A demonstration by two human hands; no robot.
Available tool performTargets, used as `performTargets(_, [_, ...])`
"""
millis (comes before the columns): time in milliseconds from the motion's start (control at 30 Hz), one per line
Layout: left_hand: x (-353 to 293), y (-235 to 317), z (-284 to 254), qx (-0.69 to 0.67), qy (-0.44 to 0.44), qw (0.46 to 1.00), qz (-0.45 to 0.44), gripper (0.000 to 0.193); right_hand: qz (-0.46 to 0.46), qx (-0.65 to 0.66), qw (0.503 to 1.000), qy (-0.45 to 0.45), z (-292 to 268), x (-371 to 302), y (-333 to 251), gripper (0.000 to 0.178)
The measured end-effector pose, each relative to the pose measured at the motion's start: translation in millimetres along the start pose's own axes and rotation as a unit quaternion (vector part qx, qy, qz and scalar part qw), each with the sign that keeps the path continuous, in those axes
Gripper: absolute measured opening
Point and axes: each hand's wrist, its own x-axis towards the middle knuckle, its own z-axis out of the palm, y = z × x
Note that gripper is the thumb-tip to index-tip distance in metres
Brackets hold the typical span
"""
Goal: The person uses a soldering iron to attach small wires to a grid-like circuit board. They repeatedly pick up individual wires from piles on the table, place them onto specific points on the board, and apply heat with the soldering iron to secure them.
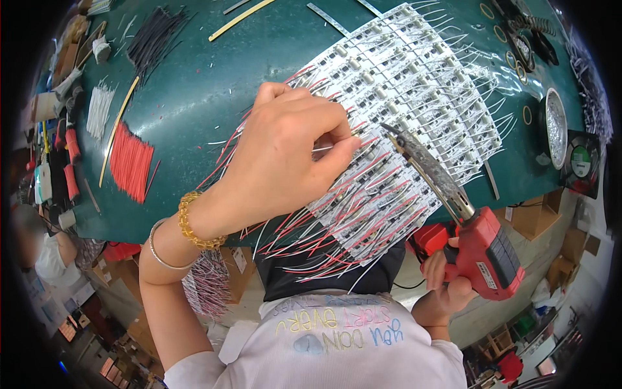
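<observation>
A white panel of small circuit boards (389, 84), with several rows of components and red and white wires (382, 214) along its edges, lies across the near part of the table. Above its left side is my left hand (291, 142), thumb and fingers pinched together on a thin wire whose end is mostly hidden by the fingers. My right hand (450, 279) grips a red and black soldering gun (489, 259) from below. The gun's dark metal tip (389, 129) points at the panel, just right of my left fingertips.
Bundles of red wires (131, 162), white wires (100, 110) and black wires (154, 42) lie at the left of the green table (201, 78). A metal bowl (555, 129) and a black fan (582, 163) stand at the right. Yellow strips (241, 19) lie at the back.
</observation>
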Motion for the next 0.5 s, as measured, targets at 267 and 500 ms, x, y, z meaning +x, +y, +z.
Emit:
performTargets(267, [3.2, -2.9, -0.8, -0.011, -0.022, 0.999, -0.038, 0.018, 0.015, 0.025, 0.999, -0.034, -3.3, -1.2, 4.5, 0.064])
performTargets(500, [5.1, -5.4, -4.1, -0.046, -0.052, 0.995, -0.069, 0.02, -0.001, -0.02, 1.0, -0.015, -5.7, -9.5, 9.6, 0.067])
